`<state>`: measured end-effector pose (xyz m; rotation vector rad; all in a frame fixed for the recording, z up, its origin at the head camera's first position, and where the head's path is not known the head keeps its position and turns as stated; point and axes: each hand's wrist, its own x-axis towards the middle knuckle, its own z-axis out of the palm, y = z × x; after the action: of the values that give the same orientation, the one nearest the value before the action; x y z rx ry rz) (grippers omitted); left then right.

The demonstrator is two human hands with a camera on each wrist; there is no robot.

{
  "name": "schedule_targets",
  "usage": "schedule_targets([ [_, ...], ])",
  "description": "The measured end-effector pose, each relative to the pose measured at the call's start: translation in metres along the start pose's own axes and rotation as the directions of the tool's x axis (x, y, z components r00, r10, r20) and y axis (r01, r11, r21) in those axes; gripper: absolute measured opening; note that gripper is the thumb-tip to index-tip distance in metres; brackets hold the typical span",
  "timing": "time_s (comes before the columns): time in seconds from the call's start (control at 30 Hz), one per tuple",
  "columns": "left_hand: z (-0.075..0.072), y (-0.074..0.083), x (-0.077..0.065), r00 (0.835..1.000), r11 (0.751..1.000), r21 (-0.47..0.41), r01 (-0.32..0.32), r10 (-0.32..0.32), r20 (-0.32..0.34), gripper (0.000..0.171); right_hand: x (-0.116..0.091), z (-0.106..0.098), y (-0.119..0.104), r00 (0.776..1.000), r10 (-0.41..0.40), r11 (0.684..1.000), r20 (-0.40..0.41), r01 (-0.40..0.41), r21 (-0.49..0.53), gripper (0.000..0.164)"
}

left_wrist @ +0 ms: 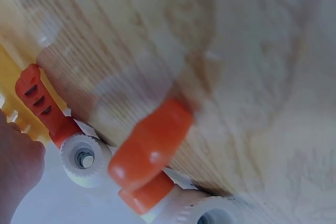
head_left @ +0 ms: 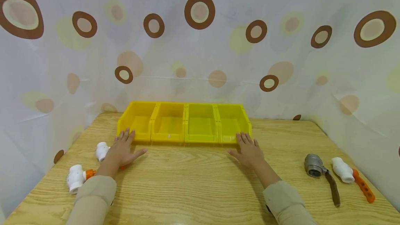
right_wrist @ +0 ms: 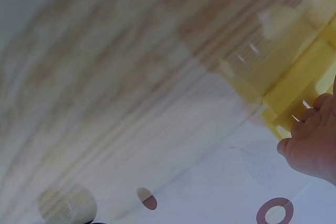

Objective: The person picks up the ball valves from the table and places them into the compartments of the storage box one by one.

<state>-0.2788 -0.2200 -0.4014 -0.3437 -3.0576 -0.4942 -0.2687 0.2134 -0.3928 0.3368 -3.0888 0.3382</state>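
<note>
Several yellow bins stand joined in a row at the back of the table. My left hand lies with straight, spread fingers, its fingertips at the front of the leftmost bin. Mirroring it, my right hand has its fingertips at the front of the rightmost bin, holding nothing. Two white plastic ball valves lie left of my left forearm: a nearer one and a farther one, partly hidden by the hand. Their orange handles show in the left wrist view, one close up, one farther off.
On the right of the wooden table lie a metal ball valve with a brown lever and a white ball valve with an orange handle. A patterned curtain hangs behind and along both sides.
</note>
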Motion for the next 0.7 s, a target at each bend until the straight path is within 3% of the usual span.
schedule_targets([
  [0.7, 0.0044, 0.0043, 0.0004, 0.999, 0.999, 0.01, -0.038, 0.038, -0.005, 0.094, -0.0079, -0.0033, 0.0088, 1.0, -0.006, 1.0, -0.006, 0.006, 0.007, 0.079],
])
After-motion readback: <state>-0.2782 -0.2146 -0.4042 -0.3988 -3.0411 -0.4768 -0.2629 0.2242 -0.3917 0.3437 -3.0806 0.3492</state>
